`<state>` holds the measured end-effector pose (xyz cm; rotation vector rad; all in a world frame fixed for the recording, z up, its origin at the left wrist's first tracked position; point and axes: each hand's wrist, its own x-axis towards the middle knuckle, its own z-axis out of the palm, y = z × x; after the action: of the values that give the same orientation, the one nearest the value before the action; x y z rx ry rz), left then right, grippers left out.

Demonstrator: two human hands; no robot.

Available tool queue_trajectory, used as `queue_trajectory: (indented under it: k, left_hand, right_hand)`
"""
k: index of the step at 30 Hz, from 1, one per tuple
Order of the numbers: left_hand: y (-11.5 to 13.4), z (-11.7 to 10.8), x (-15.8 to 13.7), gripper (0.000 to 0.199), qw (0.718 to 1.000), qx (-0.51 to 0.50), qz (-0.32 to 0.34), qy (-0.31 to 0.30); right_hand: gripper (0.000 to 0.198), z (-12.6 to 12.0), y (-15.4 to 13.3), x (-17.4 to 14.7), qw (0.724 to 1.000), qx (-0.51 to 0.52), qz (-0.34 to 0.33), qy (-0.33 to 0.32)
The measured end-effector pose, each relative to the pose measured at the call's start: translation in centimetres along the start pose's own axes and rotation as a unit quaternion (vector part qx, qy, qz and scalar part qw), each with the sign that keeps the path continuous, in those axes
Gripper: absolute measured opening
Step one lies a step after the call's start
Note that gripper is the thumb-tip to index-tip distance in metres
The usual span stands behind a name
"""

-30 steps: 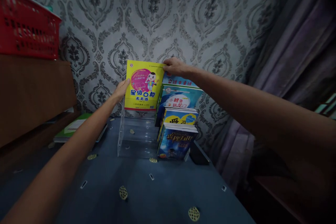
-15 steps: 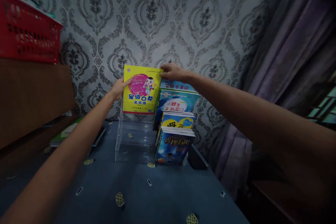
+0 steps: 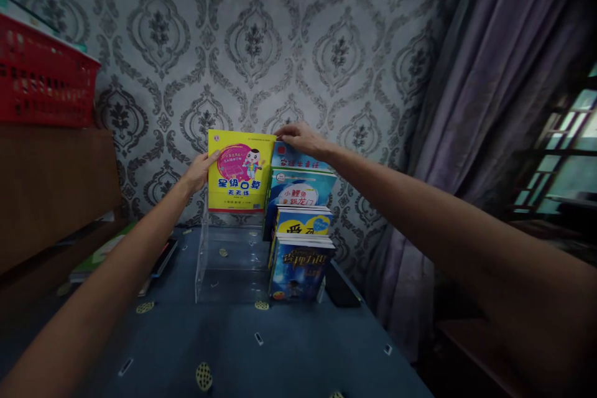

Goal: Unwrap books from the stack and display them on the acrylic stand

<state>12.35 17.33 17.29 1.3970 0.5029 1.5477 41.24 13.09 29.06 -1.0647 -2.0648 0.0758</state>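
Note:
A yellow workbook (image 3: 240,194) with a pink and cartoon cover stands upright on the top tier of a clear acrylic stepped rack (image 3: 200,267). My left hand (image 3: 198,172) is closed on its left edge, thumb over the front cover. At its top right corner, my right hand (image 3: 301,137) has its fingers curled, the tips touching the corner. That hand is just above a blue storybook (image 3: 305,163). In front of it, stepping down the rack, stand a teal book (image 3: 303,189), a yellow and blue book (image 3: 303,222) and a dark blue book (image 3: 301,270).
Blue patterned cloth (image 3: 280,354) covers the table. A dark flat object (image 3: 342,289) lies right of the rack, and more books (image 3: 100,249) lie at left. A red basket (image 3: 46,78) sits on a wooden cabinet (image 3: 56,180). Purple curtains (image 3: 429,186) hang at right.
The whole view has shifted a little. My left hand stays on the yellow workbook's edge. My right hand's fingers have slid slightly rightward off its front, to the very corner.

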Motion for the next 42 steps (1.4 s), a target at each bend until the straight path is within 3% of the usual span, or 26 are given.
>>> queue_trajectory:
  k: [4, 7, 9, 11, 12, 14, 17, 21, 24, 27, 29, 31, 34, 36, 39, 42]
  left_hand:
    - [-0.2, 0.1, 0.2, 0.035, 0.999, 0.021, 0.022, 0.023]
    - [0.6, 0.4, 0.5, 0.04, 0.982, 0.104, 0.124, 0.096]
    - [1.9, 1.4, 0.7, 0.043, 0.934, 0.212, 0.232, 0.17]
    - [3.6, 3.3, 0.9, 0.043, 0.864, 0.324, 0.328, 0.201]
    - [4.3, 4.6, 1.0, 0.041, 0.84, 0.368, 0.356, 0.177]
    - [5.4, 7.3, 1.5, 0.037, 0.817, 0.428, 0.379, 0.071]
    - [5.7, 10.6, 2.9, 0.022, 0.802, 0.471, 0.363, -0.052]
    - [4.8, 11.6, 4.7, 0.024, 0.774, 0.552, 0.29, -0.112]
    - [4.5, 11.2, 5.2, 0.021, 0.753, 0.589, 0.273, -0.111]
    - [4.7, 11.3, 4.8, 0.02, 0.723, 0.624, 0.28, -0.092]
    - [4.9, 11.8, 4.2, 0.023, 0.696, 0.664, 0.262, -0.081]
    - [5.4, 12.6, 3.4, 0.03, 0.651, 0.719, 0.234, -0.071]
    - [6.2, 13.7, 2.1, 0.041, 0.583, 0.786, 0.196, -0.062]
    - [6.7, 14.3, 1.5, 0.045, 0.558, 0.808, 0.178, -0.063]
    - [7.0, 14.8, 1.0, 0.047, 0.546, 0.819, 0.165, -0.057]
    - [6.9, 14.7, 1.1, 0.049, 0.551, 0.817, 0.161, -0.048]
  right_hand:
    - [0.024, 0.2, 0.1, 0.0, 0.999, 0.041, -0.012, -0.018]
    - [0.023, 0.4, 0.1, 0.0, 0.997, 0.069, -0.012, -0.028]
    - [0.022, 0.5, 0.2, 0.0, 0.996, 0.08, -0.007, -0.025]
    - [0.02, 0.6, 0.3, 0.0, 0.996, 0.085, -0.006, -0.024]
    - [0.019, 0.7, 0.4, 0.1, 0.996, 0.086, -0.006, -0.023]
    - [0.017, 0.8, 0.6, 0.2, 0.996, 0.086, -0.007, -0.021]
    - [0.017, 1.1, 1.0, 0.3, 0.997, 0.081, -0.01, -0.01]
    - [0.023, 1.5, 1.2, 0.3, 0.997, 0.073, -0.023, -0.01]
    - [0.035, 0.8, 1.6, -0.2, 0.997, 0.043, -0.063, 0.01]
    - [0.04, -1.5, 3.1, -1.0, 0.993, -0.013, -0.084, 0.08]
    - [0.039, -3.5, 4.6, -2.0, 0.989, -0.044, -0.039, 0.138]
    - [0.036, -5.3, 6.0, -3.3, 0.983, -0.055, 0.035, 0.169]
    - [0.025, -6.6, 7.6, -5.2, 0.988, -0.006, 0.103, 0.118]
    - [0.02, -6.5, 8.1, -6.1, 0.99, 0.047, 0.108, 0.076]
    - [0.019, -5.9, 8.5, -6.6, 0.99, 0.087, 0.095, 0.059]
    - [0.024, -5.4, 9.0, -6.4, 0.989, 0.106, 0.087, 0.051]
